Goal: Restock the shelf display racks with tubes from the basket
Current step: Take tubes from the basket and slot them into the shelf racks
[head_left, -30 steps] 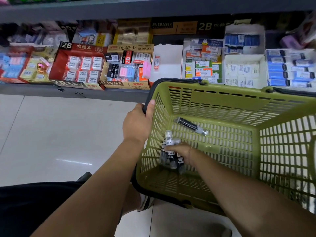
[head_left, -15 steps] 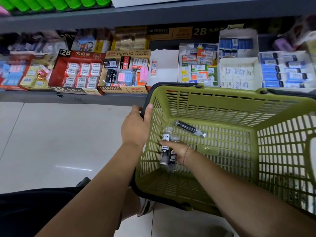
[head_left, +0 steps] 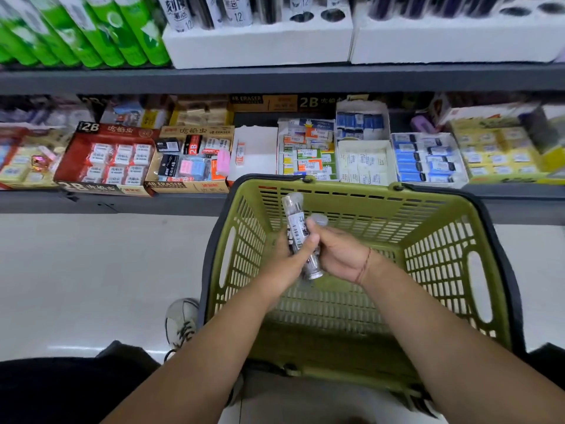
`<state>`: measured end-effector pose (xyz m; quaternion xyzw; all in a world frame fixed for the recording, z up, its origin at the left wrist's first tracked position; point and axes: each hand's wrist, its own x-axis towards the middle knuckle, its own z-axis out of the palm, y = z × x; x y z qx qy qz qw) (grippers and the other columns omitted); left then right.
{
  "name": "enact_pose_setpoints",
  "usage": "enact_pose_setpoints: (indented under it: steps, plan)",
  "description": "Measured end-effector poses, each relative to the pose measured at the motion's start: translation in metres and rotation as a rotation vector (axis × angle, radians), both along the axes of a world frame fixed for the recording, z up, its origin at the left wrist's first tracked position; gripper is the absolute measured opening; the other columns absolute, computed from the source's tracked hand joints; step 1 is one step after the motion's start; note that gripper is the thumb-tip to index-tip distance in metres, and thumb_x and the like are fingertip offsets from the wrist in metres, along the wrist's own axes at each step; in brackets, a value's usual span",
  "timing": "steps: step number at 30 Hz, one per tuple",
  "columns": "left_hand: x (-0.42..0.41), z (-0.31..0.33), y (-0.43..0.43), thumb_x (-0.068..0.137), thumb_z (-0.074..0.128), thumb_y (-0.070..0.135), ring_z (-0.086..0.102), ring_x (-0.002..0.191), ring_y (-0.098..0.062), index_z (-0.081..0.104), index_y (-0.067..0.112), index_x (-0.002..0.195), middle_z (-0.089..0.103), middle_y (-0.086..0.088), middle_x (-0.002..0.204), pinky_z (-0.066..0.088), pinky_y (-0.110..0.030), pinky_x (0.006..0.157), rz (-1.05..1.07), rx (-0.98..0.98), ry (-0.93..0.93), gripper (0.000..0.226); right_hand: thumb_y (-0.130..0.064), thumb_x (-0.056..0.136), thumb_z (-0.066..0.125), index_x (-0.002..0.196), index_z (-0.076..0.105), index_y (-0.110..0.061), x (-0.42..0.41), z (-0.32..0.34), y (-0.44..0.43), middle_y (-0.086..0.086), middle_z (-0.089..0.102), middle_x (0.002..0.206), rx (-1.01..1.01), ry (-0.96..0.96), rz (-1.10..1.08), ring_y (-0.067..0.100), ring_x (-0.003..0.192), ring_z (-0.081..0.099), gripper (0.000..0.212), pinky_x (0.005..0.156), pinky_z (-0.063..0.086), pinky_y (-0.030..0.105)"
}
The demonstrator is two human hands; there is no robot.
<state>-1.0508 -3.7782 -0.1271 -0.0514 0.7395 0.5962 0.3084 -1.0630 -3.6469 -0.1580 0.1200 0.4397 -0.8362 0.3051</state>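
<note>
Above the basket [head_left: 351, 194] the tubes [head_left: 295, 222] are clasped in both hands, left hand [head_left: 287, 257] wrapped round the bundle, right hand [head_left: 339, 254] curled behind it, and one is best singled out and held upright before a hole [head_left: 332, 15] in the rack [head_left: 260, 47] is aimed for.

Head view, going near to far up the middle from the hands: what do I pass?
Left hand and right hand gripping tubes → far rim of the green basket → eraser boxes on the lower shelf → white rack with empty holes on the upper shelf.
</note>
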Motion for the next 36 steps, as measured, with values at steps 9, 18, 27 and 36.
enact_pose_setpoints:
  steps: [9, 18, 27, 36]
  plan:
    - [0.003, -0.013, -0.013, 0.072, 0.080, 0.022, 0.065, 0.107, -0.021, 0.051, 0.027, 0.127, 0.068, -0.003, 0.117, 0.052, -0.045, 0.092, 0.091, 0.202, -0.280, 0.061, -0.063, 0.088, 0.033, 0.138, 0.042, -0.020, -0.001, 0.005, -0.005, -0.006, 0.048, 0.135, 0.480, 0.035, 0.221, 0.013, 0.129, 0.041, 0.067, 0.113, 0.024, 0.033]
    - [-0.002, -0.049, -0.048, 0.054, 0.084, 0.023, 0.067, 0.102, -0.028, 0.059, 0.007, 0.121, 0.072, -0.010, 0.104, 0.049, -0.048, 0.098, 0.374, 0.175, -0.444, 0.073, -0.014, 0.082, 0.071, 0.116, 0.058, -0.001, -0.013, -0.081, 0.035, 0.003, 0.058, 0.095, 0.951, -0.082, -0.119, 0.015, 0.098, 0.051, 0.039, 0.105, 0.039, 0.029]
    - [-0.001, -0.062, -0.041, 0.079, 0.072, 0.014, 0.071, 0.089, -0.024, 0.060, 0.008, 0.115, 0.073, -0.009, 0.094, 0.056, -0.040, 0.086, 0.304, 0.256, -0.547, 0.038, -0.025, 0.075, 0.075, 0.115, 0.063, -0.021, -0.009, -0.147, 0.019, 0.004, 0.056, 0.112, 1.378, 0.105, 0.275, 0.024, 0.101, 0.059, 0.042, 0.094, 0.048, 0.033]
    - [-0.019, -0.017, -0.028, 0.068, 0.073, 0.012, 0.070, 0.081, -0.021, 0.062, 0.008, 0.112, 0.071, -0.010, 0.097, 0.057, -0.035, 0.073, 0.305, 0.435, -0.471, 0.046, -0.017, 0.076, 0.076, 0.100, 0.066, -0.015, -0.030, -0.048, 0.032, -0.002, 0.062, 0.087, 1.171, 0.324, 0.067, 0.013, 0.082, 0.057, 0.026, 0.075, 0.042, 0.019]
